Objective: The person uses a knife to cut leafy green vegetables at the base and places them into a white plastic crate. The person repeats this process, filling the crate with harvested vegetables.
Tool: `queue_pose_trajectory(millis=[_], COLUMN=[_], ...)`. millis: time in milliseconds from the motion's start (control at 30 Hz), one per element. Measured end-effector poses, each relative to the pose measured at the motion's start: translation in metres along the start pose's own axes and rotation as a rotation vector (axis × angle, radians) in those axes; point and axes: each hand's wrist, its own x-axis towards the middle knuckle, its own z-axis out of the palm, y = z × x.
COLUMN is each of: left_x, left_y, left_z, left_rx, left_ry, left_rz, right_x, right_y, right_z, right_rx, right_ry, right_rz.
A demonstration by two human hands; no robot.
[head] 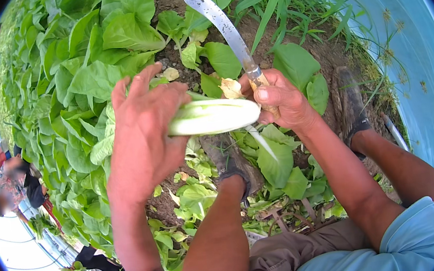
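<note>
My left hand (146, 120) is wrapped around a leafy green vegetable head (214, 116), whose pale, thick stalks point right. Its leafy end is mostly hidden behind the hand. In my right hand (283, 97) is the wooden handle of a curved harvesting knife (223, 23), its spotted steel blade angled up and to the left. The stalk base lies against the fingers of the right hand. A withered yellow leaf (231, 88) shows just above the stalks, near the right hand. Cut green leaves (275, 163) lie on the ground below.
Dense leafy plants (69, 92) fill the left side. Tall grass (286, 1) grows along a blue plastic sheet (414, 50) at right. My shoes (230, 158) stand on soil among loose leaves. A low metal frame (292, 219) is beneath me. Two people (13, 176) holding greens are at far left.
</note>
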Motion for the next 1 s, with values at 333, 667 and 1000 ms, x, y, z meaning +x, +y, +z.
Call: queue_pose_trajectory(millis=[333,667,1000], left_x=[-0.007,0.01,-0.02], left_y=[-0.011,-0.088,-0.126], left_z=[0.031,0.105,0.118], left_rx=[0.159,0.593,0.572], left_ry=[-0.503,-0.488,-0.481], left_rz=[-0.173,-0.124,-0.279], right_x=[-0.001,0.041,0.108], right_y=[-0.006,0.042,0.112], right_z=[-0.023,0.013,-0.007], right_rx=[-0.914,-1.31,-1.272], right_ry=[0.199,0.234,0.177], right_rz=[0.579,0.228,0.255])
